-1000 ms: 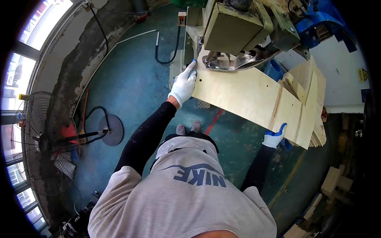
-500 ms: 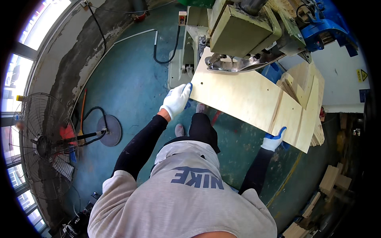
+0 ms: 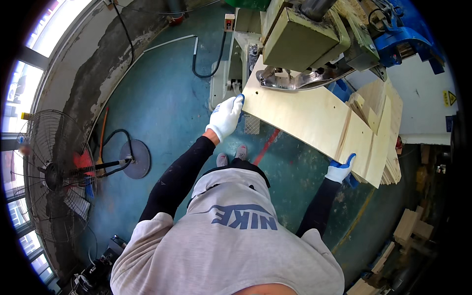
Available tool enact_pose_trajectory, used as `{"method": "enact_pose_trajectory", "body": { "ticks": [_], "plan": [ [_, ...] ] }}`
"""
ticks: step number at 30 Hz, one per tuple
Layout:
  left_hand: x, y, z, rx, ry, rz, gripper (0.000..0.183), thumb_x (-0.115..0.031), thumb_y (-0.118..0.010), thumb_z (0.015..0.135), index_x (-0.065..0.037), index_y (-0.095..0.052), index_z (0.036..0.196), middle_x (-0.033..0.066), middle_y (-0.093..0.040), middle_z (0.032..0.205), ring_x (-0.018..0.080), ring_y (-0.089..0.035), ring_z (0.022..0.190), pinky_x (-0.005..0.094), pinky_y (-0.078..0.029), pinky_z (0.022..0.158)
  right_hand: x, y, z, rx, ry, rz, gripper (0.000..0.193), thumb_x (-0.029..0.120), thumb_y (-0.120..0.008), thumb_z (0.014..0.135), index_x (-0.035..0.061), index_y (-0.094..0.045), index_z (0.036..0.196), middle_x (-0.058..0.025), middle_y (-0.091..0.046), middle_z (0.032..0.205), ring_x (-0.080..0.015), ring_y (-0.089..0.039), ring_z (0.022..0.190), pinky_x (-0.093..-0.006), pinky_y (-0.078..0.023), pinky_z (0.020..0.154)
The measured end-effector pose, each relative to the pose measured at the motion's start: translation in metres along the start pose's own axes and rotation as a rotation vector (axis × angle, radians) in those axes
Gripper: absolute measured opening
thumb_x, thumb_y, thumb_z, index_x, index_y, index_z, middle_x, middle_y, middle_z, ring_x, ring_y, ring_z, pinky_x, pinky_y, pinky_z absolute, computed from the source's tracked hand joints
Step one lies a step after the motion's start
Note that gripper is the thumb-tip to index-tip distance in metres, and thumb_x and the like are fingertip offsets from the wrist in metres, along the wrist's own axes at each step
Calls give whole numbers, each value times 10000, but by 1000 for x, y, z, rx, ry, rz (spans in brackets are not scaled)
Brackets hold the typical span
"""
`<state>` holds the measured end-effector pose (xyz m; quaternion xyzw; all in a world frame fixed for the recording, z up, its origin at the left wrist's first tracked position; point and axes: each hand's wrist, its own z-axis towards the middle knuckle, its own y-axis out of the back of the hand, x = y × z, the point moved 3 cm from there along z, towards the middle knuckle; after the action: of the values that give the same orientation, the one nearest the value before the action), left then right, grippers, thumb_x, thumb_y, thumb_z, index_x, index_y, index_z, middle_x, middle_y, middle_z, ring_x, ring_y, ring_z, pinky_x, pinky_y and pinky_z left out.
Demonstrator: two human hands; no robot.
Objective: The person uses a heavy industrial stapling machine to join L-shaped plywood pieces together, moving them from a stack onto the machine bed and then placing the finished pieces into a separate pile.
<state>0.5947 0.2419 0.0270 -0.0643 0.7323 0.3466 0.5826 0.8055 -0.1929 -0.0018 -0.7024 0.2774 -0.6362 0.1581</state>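
Teal floor [image 3: 167,103], fan [image 3: 53,177] alongside; left hand [image 3: 226,118] and right hand [image 3: 339,171] pinch the board [image 3: 300,114]; shoes [image 3: 221,160], staggered before, now level.

Pale wooden board [image 3: 302,113], long and flat, brown-streaked, small dark holes, set aslant, partly under a green machine [image 3: 302,42]

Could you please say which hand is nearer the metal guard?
Left: the left hand is near the left end of the guard; the right hand is farther off, at lower right.
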Motion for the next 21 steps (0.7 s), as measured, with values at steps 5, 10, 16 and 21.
{"method": "enact_pose_trajectory", "body": {
  "ticks": [5, 10, 16, 21],
  "plan": [
    [0, -7, 39, 25, 15, 14, 517, -443, -403, 1059, 24, -611, 985, 152, -609, 780, 280, -578, 720, 398, -471, 681, -8, -7, 29, -12, -10, 36, 546, 410, -608, 998, 30, -524, 1380, -103, -582, 1372, -270, -556, 1253, -415, -452, 1076],
    [18, -13, 43, 57, 72, -51, 516, -451, -416, 1059, 22, -607, 983, 87, -571, 717, 172, -539, 615, 354, -458, 586, -15, -6, 35, 4, -61, 26, 532, 405, -585, 1011, 27, -524, 1380, -109, -580, 1382, -268, -553, 1267, -412, -445, 1091],
    [-3, -8, 33, 77, 92, -8, 523, -437, -373, 1059, 10, -639, 1003, 235, -670, 880, 451, -614, 903, 485, -467, 815, -15, -5, 32, -7, -28, 39, 557, 363, -586, 1015, 6, -469, 1427, -134, -570, 1402, -297, -543, 1292, -460, -451, 1097],
    [23, -18, 39, 25, 45, -139, 491, -400, -394, 1066, 11, -646, 971, 198, -663, 799, 371, -634, 758, 450, -476, 721, -18, -4, 40, -42, -28, 44, 533, 402, -601, 1000, 37, -526, 1381, -98, -603, 1354, -269, -579, 1248, -427, -469, 1070]
  ]
}}
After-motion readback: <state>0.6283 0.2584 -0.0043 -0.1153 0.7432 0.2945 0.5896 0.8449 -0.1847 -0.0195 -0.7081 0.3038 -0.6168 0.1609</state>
